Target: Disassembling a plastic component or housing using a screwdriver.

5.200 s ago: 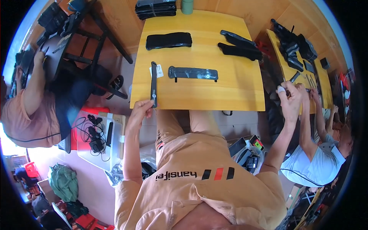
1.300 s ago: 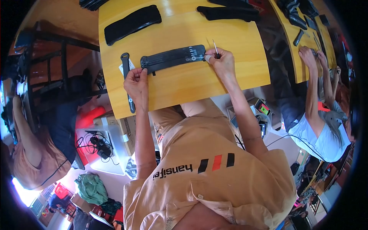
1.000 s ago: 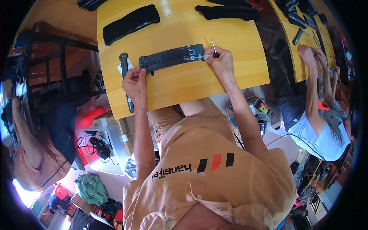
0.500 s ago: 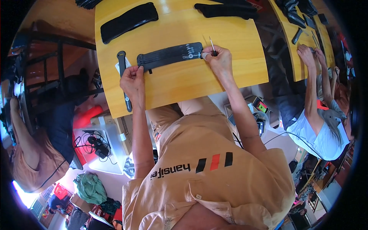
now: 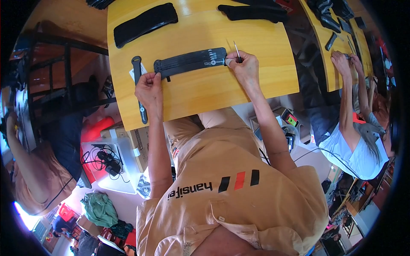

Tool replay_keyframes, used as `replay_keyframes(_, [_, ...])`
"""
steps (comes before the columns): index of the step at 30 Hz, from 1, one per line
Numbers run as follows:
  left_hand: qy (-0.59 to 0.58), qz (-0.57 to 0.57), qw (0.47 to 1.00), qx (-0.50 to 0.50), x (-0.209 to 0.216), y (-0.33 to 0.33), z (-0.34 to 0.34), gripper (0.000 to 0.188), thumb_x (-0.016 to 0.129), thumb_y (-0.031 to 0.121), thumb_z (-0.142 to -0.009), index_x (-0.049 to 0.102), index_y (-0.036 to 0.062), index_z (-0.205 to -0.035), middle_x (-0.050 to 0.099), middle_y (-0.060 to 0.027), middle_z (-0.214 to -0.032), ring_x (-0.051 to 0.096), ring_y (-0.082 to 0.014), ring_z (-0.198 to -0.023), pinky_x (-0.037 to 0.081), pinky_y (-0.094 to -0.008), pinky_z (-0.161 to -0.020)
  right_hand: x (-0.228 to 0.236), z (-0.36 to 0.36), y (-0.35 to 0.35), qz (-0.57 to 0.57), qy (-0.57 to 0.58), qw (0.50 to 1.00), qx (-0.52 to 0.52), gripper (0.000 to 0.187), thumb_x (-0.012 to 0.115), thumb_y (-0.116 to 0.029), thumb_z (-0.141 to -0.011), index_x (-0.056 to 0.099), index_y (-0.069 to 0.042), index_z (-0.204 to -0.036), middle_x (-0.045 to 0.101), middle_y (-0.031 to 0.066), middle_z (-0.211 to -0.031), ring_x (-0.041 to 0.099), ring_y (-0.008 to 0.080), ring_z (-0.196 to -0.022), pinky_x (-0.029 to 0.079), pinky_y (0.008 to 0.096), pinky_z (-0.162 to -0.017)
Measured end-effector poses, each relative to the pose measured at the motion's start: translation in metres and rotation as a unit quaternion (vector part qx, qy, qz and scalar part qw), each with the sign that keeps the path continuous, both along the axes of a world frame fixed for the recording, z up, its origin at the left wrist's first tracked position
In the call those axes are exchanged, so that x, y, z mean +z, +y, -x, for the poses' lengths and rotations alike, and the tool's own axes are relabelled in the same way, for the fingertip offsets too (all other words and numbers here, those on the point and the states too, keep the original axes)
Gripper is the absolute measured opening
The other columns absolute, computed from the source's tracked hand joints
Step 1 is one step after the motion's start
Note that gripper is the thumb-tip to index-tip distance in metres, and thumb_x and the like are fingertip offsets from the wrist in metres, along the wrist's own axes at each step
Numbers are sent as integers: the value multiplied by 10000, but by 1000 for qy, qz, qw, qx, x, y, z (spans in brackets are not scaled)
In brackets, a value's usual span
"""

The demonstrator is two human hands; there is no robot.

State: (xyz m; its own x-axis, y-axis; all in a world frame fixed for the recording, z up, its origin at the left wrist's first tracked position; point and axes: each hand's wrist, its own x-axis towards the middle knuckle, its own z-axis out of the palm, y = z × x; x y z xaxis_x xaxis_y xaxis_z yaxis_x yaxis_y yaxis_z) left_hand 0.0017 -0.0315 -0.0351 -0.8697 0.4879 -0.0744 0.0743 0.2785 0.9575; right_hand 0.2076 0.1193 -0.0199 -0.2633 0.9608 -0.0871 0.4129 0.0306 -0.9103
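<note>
A stack of flat black straps (image 5: 190,62) with pale printing lies across the yellow table, its layers fanned slightly. The thumb and fingers of my left hand (image 5: 149,90) pinch its left end. At its right end, the fingertips of my right hand (image 5: 243,68) close on the strap edge. A thin pointed metal tool (image 5: 237,50) sticks up out of my right hand; its handle is mostly hidden in the palm. Beside my left hand lies one single black strap (image 5: 137,68) with a slotted end, over a small white paper (image 5: 132,75).
On the yellow table (image 5: 200,100), a black bundle (image 5: 145,24) lies far left and more black strips (image 5: 252,13) far right. Co-workers sit on both sides; one works at another table (image 5: 320,47). A clear bin with cables (image 5: 113,164) stands on the floor at left.
Little differs: the straps and my left hand sit very slightly further right in the picture. My right hand keeps its grip. The co-worker's arm at the far left has moved.
</note>
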Motion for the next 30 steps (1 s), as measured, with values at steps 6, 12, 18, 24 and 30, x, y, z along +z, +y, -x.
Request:
replay_keyframes(6, [59,44,997,1,5,2,-3,109,662,84,-736,614,-12,-758,571,-22,-601,492,-73,-526,400,-214,-501,-6,-1,2,3,5,1000,-1,75,644,-23,-646,650,-5,-718,568,29,-545,508,78,-500,417,225,-492])
replay_keyframes(12, [98,55,994,-9,11,4,-6,123,650,97,-759,599,-14,-774,537,4,-611,456,-60,-531,360,-202,-485,-6,1,1,-5,10,1000,-5,70,639,-20,-651,642,0,-718,565,34,-544,508,81,-497,418,228,-490])
replay_keyframes(18, [115,53,992,-10,5,2,-3,129,645,104,-753,602,-17,-765,552,-6,-620,465,-66,-546,371,-205,-507,-2,3,0,-19,1,1000,-1,51,621,-17,-658,619,4,-704,547,40,-533,499,92,-489,418,239,-489])
replay_keyframes(24, [146,104,984,25,10,4,-3,141,682,152,-692,616,29,-715,591,-60,-590,558,-172,-546,432,-298,-552,-6,4,1,-33,-8,999,7,44,610,-34,-656,599,-1,-682,555,60,-540,519,122,-502,428,266,-506])
replay_keyframes(30, [157,133,978,40,17,6,-7,153,691,150,-678,591,36,-697,593,-64,-603,573,-208,-575,432,-330,-571,-4,5,3,-49,-32,998,8,51,605,-57,-652,597,-11,-672,568,87,-554,549,182,-512,438,306,-522])
